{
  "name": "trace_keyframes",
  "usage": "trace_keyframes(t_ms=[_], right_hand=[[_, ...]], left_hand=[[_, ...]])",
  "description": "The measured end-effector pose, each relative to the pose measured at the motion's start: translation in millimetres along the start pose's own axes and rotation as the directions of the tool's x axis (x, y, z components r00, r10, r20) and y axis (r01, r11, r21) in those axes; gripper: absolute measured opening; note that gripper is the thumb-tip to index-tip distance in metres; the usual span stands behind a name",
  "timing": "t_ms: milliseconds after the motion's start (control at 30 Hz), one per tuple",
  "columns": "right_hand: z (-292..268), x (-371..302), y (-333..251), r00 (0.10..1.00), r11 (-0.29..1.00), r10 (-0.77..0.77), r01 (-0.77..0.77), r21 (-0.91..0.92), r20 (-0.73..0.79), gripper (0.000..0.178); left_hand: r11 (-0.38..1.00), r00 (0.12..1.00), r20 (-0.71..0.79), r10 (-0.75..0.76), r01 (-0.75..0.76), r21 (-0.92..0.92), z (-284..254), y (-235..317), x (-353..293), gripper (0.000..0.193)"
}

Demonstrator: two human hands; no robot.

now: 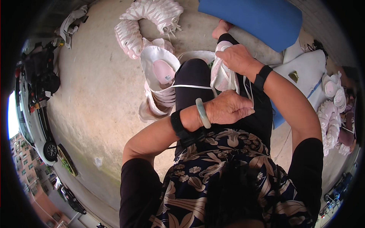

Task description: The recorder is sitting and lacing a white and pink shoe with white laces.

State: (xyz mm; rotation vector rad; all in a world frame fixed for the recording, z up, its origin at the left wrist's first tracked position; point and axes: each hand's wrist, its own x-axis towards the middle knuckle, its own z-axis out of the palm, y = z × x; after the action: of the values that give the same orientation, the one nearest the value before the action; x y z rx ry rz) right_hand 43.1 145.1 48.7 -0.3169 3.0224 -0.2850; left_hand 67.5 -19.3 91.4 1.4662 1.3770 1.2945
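Note:
My right hand grips the top end of a pink and white shoe upper, which rests on my right thigh. White laces run across its front. My left hand, below it, is closed in a pinch on a white shoelace that hangs down from the upper. Another white lace stretches leftward over my left knee. Beside that knee stands a nested stack of shoe uppers, its top one showing a pink lining.
A curved row of nested shoe uppers lies on the concrete floor ahead. A blue mat lies at the far right, near a white sheet. More uppers are piled at the right. A parked car shows at the left.

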Motion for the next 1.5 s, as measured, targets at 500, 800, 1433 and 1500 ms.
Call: trace_keyframes(t_ms=[500,800,1433,1500], right_hand=[[16,15,30,0.781,0.799,0.577,-0.477,0.367,-0.24,0.013],[3,17,5,0.981,0.982,-0.189,0.187,-0.035,-0.049,0.01],[33,15,47,0.745,0.659,0.617,-0.315,0.683,-0.252,0.019],[33,3,43,0.716,0.694,0.616,-0.297,0.656,-0.327,0.019]], left_hand=[[0.998,1.0,0.016,-0.004,0.005,-0.058,-10,11,9,0.016],[0.998,0.998,0.033,0.056,-0.056,0.015,-1,11,15,0.016],[0.999,0.999,0.007,0.039,-0.039,0.006,-15,7,9,0.016],[1.0,0.999,0.037,0.022,-0.022,-0.005,-15,7,4,0.016]])
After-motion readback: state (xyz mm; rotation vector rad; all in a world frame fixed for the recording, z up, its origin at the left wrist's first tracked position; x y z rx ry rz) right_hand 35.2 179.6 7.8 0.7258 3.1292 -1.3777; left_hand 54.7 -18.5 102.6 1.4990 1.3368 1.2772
